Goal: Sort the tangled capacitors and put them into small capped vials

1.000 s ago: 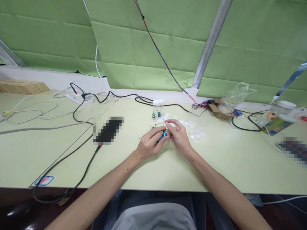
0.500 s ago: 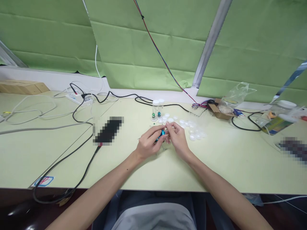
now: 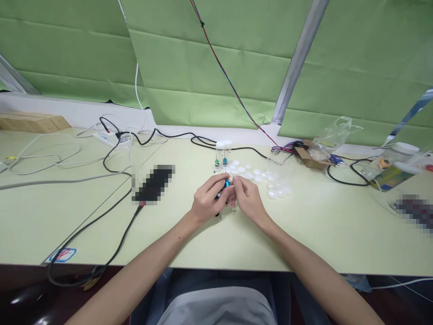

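Observation:
Between the fingers of my left hand is a small shiny blue piece with thin wire-like legs; its lower part is dark and mostly covered by the fingers. My right hand meets it from the right, thumb and fingers pinched together at the piece's side. What those fingertips grip is too small to make out. Just beyond the hands stand two clear vials with white caps: one vial has something green inside, the other vial something blue. White round discs lie scattered behind and right of my hands.
A blurred-out dark device with a black cable lies on the left. A power strip and loose cables are at the back left. On the right are a small cardboard box with a plastic bag, and a clear jar.
The blue piece has tilted and shifted slightly left in my fingers, and its upper wire has moved left with it. More of its dark lower part shows. Both hands stay close together.

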### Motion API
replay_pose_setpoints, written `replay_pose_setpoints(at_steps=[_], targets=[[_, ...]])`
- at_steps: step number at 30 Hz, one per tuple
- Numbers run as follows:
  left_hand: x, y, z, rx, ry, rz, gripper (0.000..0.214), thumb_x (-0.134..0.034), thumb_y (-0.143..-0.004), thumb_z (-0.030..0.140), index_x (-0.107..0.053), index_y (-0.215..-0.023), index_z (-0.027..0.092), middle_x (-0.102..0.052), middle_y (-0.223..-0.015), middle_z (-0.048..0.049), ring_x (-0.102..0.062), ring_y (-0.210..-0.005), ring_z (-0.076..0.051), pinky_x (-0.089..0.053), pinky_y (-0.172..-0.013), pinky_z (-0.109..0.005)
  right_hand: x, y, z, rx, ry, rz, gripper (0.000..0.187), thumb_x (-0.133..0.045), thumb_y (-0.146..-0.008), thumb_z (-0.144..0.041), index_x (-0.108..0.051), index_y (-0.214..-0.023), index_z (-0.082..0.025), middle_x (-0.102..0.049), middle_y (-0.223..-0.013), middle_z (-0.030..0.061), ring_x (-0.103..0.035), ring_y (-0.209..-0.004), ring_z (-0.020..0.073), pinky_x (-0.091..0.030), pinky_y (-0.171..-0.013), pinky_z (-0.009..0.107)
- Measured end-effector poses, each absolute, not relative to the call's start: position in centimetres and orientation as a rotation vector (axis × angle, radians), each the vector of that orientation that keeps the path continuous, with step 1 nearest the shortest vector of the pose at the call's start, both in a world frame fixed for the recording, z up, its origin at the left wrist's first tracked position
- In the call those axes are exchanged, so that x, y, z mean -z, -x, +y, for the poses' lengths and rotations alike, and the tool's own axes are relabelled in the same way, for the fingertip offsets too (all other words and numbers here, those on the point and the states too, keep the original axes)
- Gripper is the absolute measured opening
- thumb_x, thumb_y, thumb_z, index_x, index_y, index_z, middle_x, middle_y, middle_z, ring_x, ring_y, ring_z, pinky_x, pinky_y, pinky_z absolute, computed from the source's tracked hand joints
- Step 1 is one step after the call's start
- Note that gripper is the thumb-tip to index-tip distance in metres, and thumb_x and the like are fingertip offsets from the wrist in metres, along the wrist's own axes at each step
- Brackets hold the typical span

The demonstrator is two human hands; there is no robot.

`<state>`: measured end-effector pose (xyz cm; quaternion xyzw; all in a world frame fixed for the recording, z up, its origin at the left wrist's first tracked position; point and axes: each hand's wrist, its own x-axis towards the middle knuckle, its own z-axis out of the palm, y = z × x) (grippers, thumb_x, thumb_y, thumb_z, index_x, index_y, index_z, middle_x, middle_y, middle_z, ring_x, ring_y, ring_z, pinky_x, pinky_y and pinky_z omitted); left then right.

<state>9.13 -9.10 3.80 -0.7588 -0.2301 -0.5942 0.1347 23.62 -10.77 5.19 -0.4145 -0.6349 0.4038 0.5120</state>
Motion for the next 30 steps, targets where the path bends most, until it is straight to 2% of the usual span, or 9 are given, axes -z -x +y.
replay_pose_setpoints(at_steps=[10, 17, 22, 27, 30], targets=[[-3.89, -9.14, -8.96, 1.726, 2.148, -0.716, 0.013, -0.062, -0.087, 0.01, -0.064, -0.097, 0.017, -0.072, -0.104, -0.0086, -0.07, -0.093, -0.017, -0.06, -0.083, -0.029, -4.96, -23.95, -10.44, -0.996, 0.946, -1.569, 0.047, -0.043, -0.094, -0.061, -0.052, -0.072, -0.021, -0.06, -0.053, -0.0014, -0.052, -0.038, 0.0116, -0.04, -0.042, 0.024], [-4.08, -9.1, -8.92, 1.736, 2.133, -0.732, 0.013, -0.063, -0.085, 0.008, -0.064, -0.095, 0.016, -0.072, -0.103, -0.0088, -0.071, -0.092, -0.017, -0.06, -0.083, -0.029, -5.26, -24.17, -10.3, -0.904, 0.933, -1.632, 0.047, -0.043, -0.098, -0.051, -0.051, -0.064, -0.019, -0.049, -0.044, -0.0039, -0.044, -0.044, 0.0102, -0.04, -0.054, 0.024], [-4.04, -9.13, -8.87, 1.713, 2.129, -0.745, 0.01, -0.062, -0.086, 0.011, -0.064, -0.094, 0.017, -0.073, -0.101, -0.0079, -0.071, -0.09, -0.017, -0.06, -0.083, -0.029, -5.61, -24.33, -10.4, -0.868, 0.958, -1.63, 0.045, -0.044, -0.097, -0.049, -0.051, -0.065, -0.019, -0.041, -0.05, -0.0047, -0.037, -0.048, 0.0099, -0.03, -0.049, 0.025], [-3.84, -9.15, -8.76, 1.683, 2.147, -0.764, 0.009, -0.063, -0.086, 0.012, -0.064, -0.094, 0.017, -0.073, -0.101, -0.0079, -0.071, -0.091, -0.017, -0.059, -0.084, -0.029, -5.71, -24.42, -10.52, -0.806, 0.974, -1.674, 0.043, -0.044, -0.097, -0.045, -0.049, -0.064, -0.019, -0.043, -0.056, -0.0034, -0.038, -0.051, 0.0098, -0.03, -0.051, 0.025], [-3.71, -9.13, -8.68, 1.671, 2.162, -0.769, 0.009, -0.063, -0.086, 0.011, -0.064, -0.093, 0.017, -0.073, -0.1, -0.008, -0.071, -0.091, -0.017, -0.059, -0.084, -0.028, -5.66, -24.36, -10.53, -0.889, 0.96, -1.643, 0.043, -0.045, -0.097, -0.046, -0.047, -0.063, -0.019, -0.042, -0.05, -0.0045, -0.039, -0.046, 0.0095, -0.031, -0.047, 0.024]])
